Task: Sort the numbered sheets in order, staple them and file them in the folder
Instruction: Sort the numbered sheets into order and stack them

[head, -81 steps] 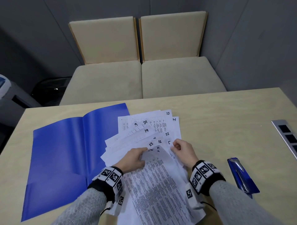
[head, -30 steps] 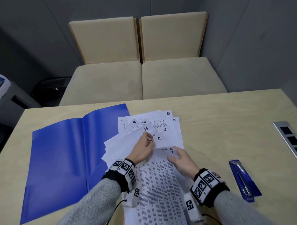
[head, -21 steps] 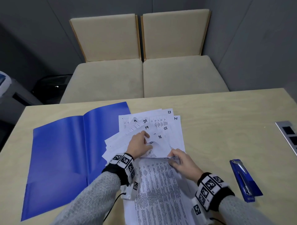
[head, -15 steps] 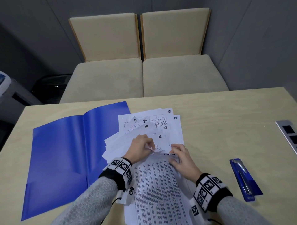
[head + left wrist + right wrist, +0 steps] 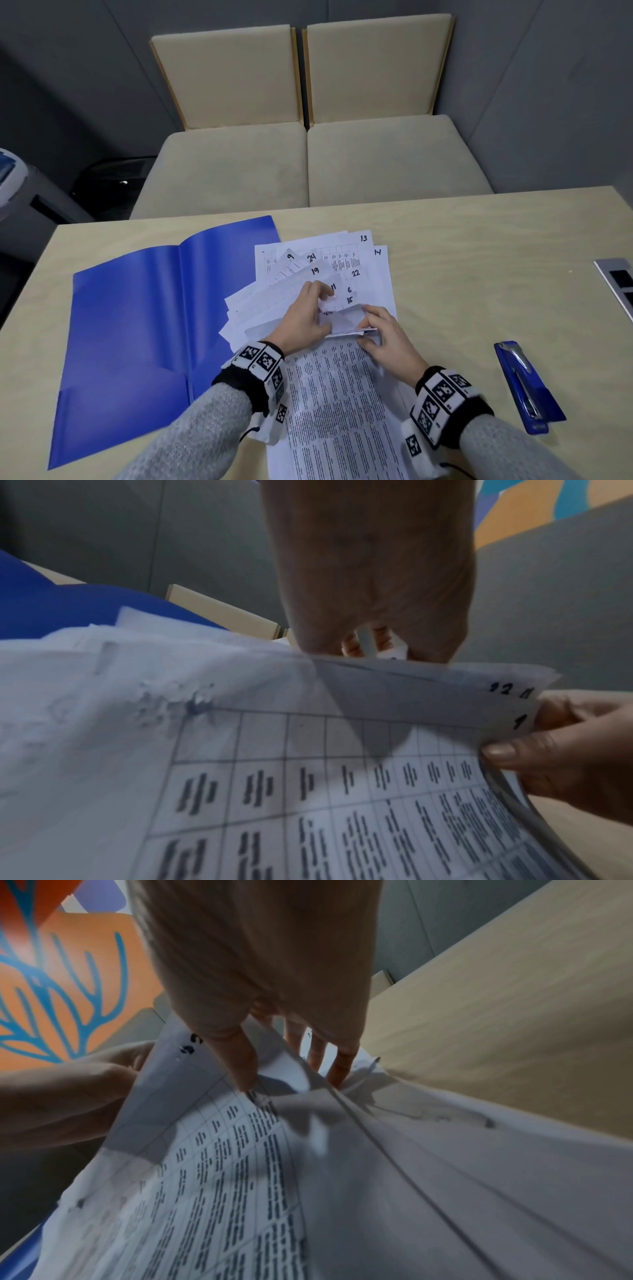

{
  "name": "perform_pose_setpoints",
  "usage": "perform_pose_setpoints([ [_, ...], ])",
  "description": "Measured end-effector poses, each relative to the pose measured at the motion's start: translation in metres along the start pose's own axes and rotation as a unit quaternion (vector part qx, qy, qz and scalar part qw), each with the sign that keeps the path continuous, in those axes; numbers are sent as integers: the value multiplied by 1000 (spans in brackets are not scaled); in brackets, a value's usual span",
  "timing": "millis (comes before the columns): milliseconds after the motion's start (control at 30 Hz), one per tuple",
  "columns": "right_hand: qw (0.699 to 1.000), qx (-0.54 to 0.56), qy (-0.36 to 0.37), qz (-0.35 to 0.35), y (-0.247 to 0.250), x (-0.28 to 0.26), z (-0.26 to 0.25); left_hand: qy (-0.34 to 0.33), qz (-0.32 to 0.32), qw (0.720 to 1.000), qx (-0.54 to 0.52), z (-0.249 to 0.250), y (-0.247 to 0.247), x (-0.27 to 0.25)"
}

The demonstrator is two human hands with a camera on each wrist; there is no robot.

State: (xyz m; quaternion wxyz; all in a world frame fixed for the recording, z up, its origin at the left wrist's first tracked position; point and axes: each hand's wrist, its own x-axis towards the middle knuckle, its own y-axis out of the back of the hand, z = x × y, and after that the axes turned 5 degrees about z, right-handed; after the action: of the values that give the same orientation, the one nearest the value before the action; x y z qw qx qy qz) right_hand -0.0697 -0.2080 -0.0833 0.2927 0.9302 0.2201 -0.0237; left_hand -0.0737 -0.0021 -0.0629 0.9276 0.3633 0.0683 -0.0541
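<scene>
Your left hand [image 5: 301, 322] sits on the fanned pile of numbered sheets [image 5: 329, 270] at the table's [image 5: 479, 246] centre, fingers curled, pinching the lifted top corners of a few sheets. Your right hand [image 5: 383, 337] is just beside it, thumb and fingers pinching the right edge of the same raised sheets; in the right wrist view the fingers [image 5: 240, 1058] lie spread, some above and some under the paper. Corner numbers readable in the head view: 13, 14, 9, 24, 19, 22, 11, 6, 15. The left wrist view shows what looks like 1 on a lifted corner, but the blur leaves that uncertain. A printed sheet [image 5: 335, 411] lies toward you between your wrists. The open blue folder [image 5: 137, 325] lies flat left of the pile, its right flap under the sheets. The blue stapler [image 5: 527, 387] rests well to the right, apart from both hands.
</scene>
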Motion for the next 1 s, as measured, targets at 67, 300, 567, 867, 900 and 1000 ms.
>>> perform_pose_setpoints([
  [67, 1000, 10, 10, 14, -1, -1, 1, 8, -16, 1000, 18, -1, 0, 5],
  [300, 1000, 13, 14, 17, -1, -4, 0, -4, -48, 996, 69, -4, -4, 12],
  [567, 1000, 8, -13, -17, 3, 7, -3, 1, 23, 1000, 1, 3, -4, 13],
  [867, 1000, -19, -10, -18, -4, 5, -1, -91, 6, 939, 331, 24, -4, 79],
  [900, 1000, -25, -7, -15, -5, 5, 0, -92, -24, 930, 355, 25, -6, 85],
  [1000, 999, -38, -4, -13, -7, 3, 3, -66, -82, 926, 362, 27, -10, 98],
])
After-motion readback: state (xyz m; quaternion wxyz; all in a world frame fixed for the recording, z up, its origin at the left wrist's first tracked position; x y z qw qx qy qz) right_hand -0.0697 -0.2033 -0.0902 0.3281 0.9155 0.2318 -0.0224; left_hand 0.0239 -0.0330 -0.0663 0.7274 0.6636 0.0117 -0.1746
